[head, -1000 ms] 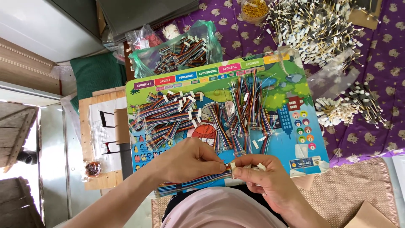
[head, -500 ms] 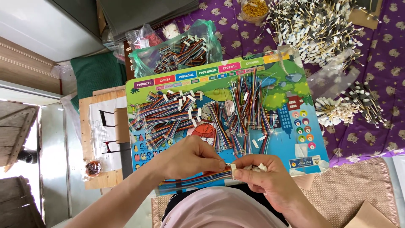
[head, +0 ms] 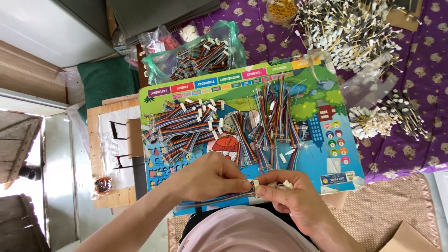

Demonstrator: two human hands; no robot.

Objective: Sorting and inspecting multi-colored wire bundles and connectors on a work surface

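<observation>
I am seeing the left hand (head: 210,177) pinching a flat rainbow-coloured ribbon cable (head: 219,199) at lower centre of the frame. The right hand (head: 289,196) is clamping its fingers (head: 267,190) on the cable's small white plastic connector (head: 255,185).

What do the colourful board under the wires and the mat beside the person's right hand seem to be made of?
The board looks like printed card or thin plastic with a slightly glossy face: flat, stiff, cartoon artwork, faint sheen. The mat looks like woven straw or similar fibre: tan, matte, fine ribbed weave. The striped cables appear plastic-coated.
</observation>
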